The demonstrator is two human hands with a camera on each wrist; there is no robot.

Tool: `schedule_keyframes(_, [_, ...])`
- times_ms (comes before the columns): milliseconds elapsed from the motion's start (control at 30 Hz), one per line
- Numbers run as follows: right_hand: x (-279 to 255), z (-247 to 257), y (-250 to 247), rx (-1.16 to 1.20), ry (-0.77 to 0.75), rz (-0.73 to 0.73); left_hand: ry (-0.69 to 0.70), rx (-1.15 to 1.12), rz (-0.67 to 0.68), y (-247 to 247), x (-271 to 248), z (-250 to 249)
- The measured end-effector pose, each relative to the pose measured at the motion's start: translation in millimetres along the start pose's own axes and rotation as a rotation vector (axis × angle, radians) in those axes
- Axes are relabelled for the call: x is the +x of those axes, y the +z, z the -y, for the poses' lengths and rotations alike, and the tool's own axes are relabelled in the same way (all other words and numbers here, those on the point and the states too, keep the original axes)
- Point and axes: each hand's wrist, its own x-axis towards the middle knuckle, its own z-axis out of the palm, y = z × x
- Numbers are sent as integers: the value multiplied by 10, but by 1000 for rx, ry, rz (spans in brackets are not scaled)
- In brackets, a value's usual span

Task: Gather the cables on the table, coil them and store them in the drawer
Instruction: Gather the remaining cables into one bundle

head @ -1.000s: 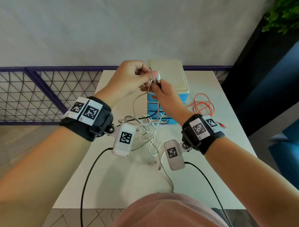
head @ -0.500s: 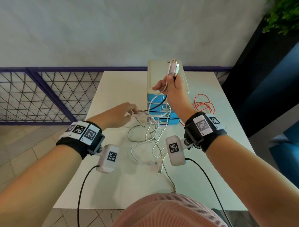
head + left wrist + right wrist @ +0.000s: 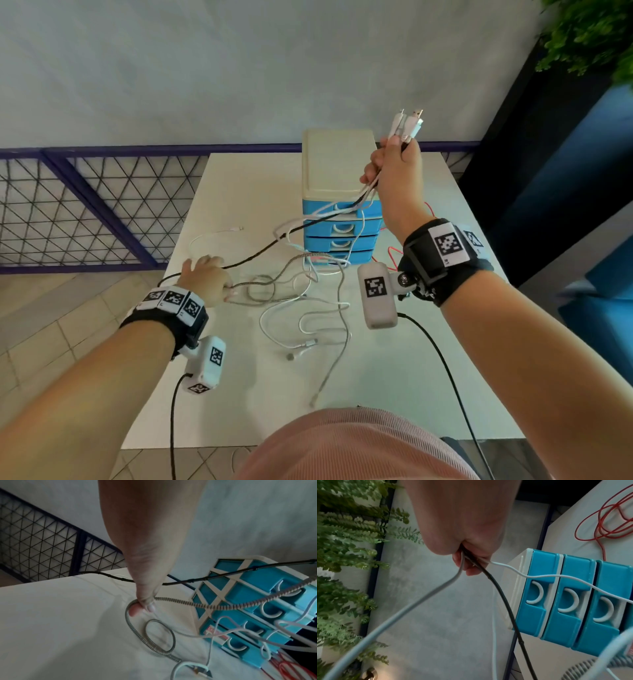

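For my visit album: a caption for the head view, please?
Right hand lifts a bundle of cable ends while left hand pinches a braided cable.

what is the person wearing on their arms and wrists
Both forearms are bare, no sleeves. Each wrist has a black strap carrying white square-code tags. Below each hangs a white camera pod bearing another code tag, trailing a black cable.

The right hand [image 3: 394, 178] is concealing the section of the cable bundle [image 3: 406, 125] passing through its fist. The right forearm is covering most of the red cable [image 3: 388, 251] in the head view. The right picture edge is cutting off the drawer unit [image 3: 254, 609] in the left wrist view. The left hand [image 3: 209, 281] is hiding its own fingertips there; the connector [image 3: 290, 356] type is too small to identify.
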Motion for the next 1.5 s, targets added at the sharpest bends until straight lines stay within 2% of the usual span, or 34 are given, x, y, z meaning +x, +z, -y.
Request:
schedule_keyframes(100, [14, 16, -4, -38, -49, 10, 63, -98, -50, -131, 18, -46])
schedule_keyframes(200, [-21, -9, 36, -74, -71, 55, 200, -280, -92, -372, -42, -183])
schedule_keyframes(333, [-71, -88, 79, -130, -80, 77, 414, -484, -302, -730, -163, -535])
schedule_keyframes(400, [-76, -115, 85, -135, -74, 71, 411, -556, -214, -782, -178, -663])
schedule_keyframes(500, [-76, -112, 78, -114, -57, 67, 437, -584, 82, -639, -125, -820])
schedule_keyframes(567, [-84, -102, 68, -137, -50, 68, 524, -703, 137, -474, -110, -918])
schedule_keyframes(633, [-69, -94, 44, -147, -50, 40, 557, -916, 116, -361, -89, -970])
schedule_keyframes(700, [-30, -85, -3, -115, -53, -19, 490, -1038, 80, -313, -81, -930])
schedule_keyframes(733, [-6, -76, -31, -91, -53, -52, 436, -1012, 57, -301, -79, -866])
schedule_keyframes(833, [40, -26, -112, -30, -39, -118, 203, -757, 2, -200, -20, -509])
schedule_keyframes(967, [17, -22, -118, 1, -35, -112, -73, -486, 26, -133, -17, -177])
schedule_keyframes(1067, [-11, -35, -85, 9, -39, -115, -188, -340, 17, -89, -48, -125])
schedule_keyframes(1167, [-23, -12, -92, -13, -46, -121, -232, -217, 23, -15, -60, -76])
schedule_keyframes(1267, [-32, -16, -100, -18, -32, -95, -130, -201, 51, 10, 10, -70])
schedule_keyframes(1333, [-46, -42, -80, 15, 9, -73, 54, -336, 33, -13, 47, -186])
schedule_keyframes(1367, [-62, -56, -65, 39, 39, -59, 174, -435, 5, -49, 37, -286])
schedule_keyframes(1433, [-98, -92, -28, 50, 63, -24, 362, -486, -89, -171, -13, -533])
schedule_keyframes(1500, [-139, -116, 14, -2, 43, -3, 437, -485, -150, -309, -88, -804])
